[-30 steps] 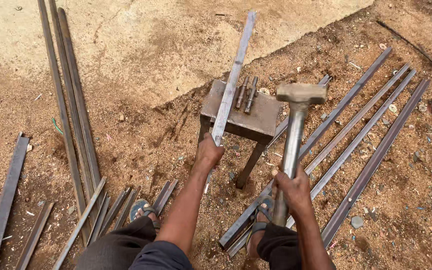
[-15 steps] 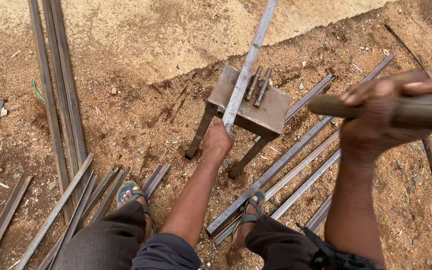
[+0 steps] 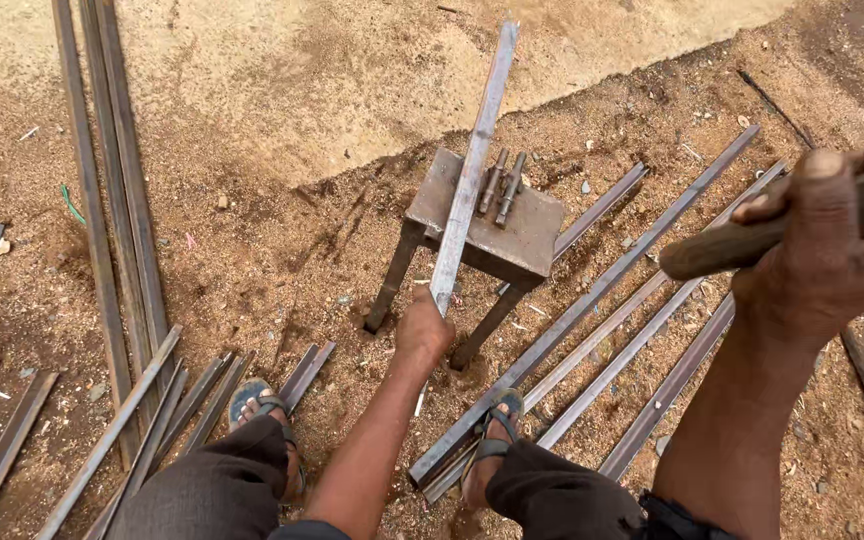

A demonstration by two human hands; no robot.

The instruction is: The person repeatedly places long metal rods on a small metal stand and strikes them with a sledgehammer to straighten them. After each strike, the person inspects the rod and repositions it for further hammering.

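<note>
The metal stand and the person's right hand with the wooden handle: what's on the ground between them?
In the head view, long metal bars lie on the dirt between the metal stand and the right hand.

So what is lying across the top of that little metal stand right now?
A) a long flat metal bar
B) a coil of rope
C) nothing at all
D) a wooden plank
A: a long flat metal bar lies across the metal stand, its near end gripped by the left hand, while the right hand holds a wooden handle raised.

head cam | looks steeply down | close over metal stand point(image 3: 527, 245)
</note>
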